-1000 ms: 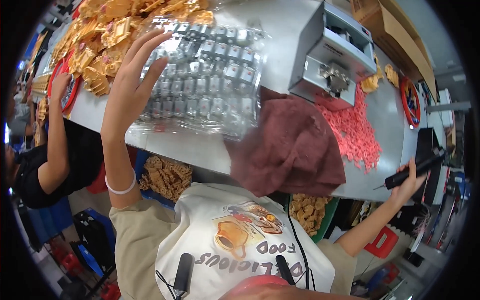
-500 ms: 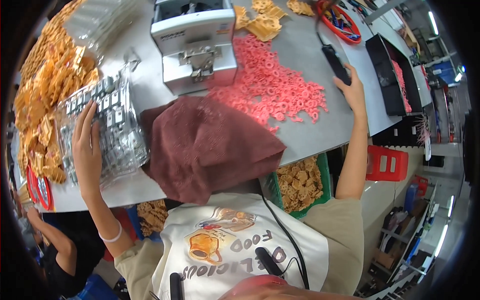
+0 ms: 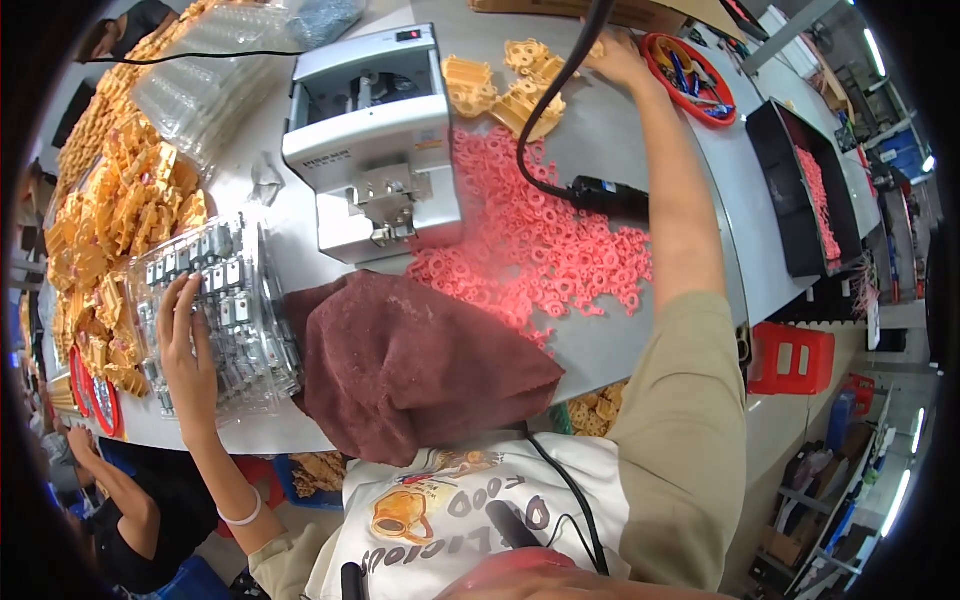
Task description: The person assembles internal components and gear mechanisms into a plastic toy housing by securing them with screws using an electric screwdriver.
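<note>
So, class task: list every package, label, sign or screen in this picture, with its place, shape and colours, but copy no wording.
Clear plastic tray pack: table's left edge, under the left hand, holding rows of small grey parts.
Label: front of the grey-white machine, a thin dark strip.
Cardboard box: table's far edge, flat, brown.
Screens and signs: none visible.

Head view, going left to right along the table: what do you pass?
Heap of orange parts → left hand on the clear tray of metal pieces → dark red cloth → pink rings → black bin.
</note>
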Tool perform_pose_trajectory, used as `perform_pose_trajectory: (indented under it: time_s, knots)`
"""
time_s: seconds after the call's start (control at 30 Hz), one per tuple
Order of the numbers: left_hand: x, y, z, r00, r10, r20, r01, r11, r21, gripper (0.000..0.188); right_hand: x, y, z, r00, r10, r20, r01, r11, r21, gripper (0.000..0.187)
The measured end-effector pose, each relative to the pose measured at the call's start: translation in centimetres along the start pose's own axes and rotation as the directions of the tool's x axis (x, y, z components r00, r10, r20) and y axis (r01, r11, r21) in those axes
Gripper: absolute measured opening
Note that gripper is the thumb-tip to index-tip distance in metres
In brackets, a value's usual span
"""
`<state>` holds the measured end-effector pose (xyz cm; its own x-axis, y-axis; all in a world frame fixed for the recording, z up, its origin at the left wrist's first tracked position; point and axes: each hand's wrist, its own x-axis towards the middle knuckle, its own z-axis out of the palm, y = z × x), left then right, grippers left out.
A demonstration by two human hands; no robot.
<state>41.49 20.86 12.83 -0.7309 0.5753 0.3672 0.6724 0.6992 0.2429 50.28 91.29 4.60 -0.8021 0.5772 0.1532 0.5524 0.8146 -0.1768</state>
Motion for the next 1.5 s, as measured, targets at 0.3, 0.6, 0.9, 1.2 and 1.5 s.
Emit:
perform_pose_trajectory:
  time_s: [0.3, 0.6, 0.9, 1.2, 1.5]
  knots:
    - [-0.1, 0.1, -0.4, 1.000, -0.006, 0.026, 0.006, 1.000, -0.012, 0.031, -9.4, -2.7, -8.1, 0.987, -0.085, -0.133, 0.115, 0.965, 0.236, 0.044]
    - [2.4, -0.8, 1.1, 0.998, -0.058, -0.039, 0.057, 0.998, -0.036, 0.026, -29.4, -20.7, -15.5, 0.950, -0.311, -0.037, 0.130, 0.282, 0.950, 0.062]
    - [1.6, -1.2, 2.0, 0.992, 0.002, -0.124, -0.012, 0.997, -0.079, 0.025, -31.0, -31.8, -5.3, 0.824, -0.563, 0.060, 0.279, 0.497, 0.821, 0.032]
    - [1.4, -1.4, 2.0, 0.986, 0.030, -0.165, -0.026, 0.999, 0.030, 0.028, -33.0, -31.0, -6.4, 0.846, -0.434, -0.311, 0.529, 0.609, 0.590, 0.036]
    - [-0.1, 2.7, -1.5, 0.955, -0.101, -0.278, -0.077, 0.823, -0.563, 0.030, -35.9, -26.0, -7.8, 0.945, -0.184, -0.270, 0.326, 0.599, 0.731, 0.030]
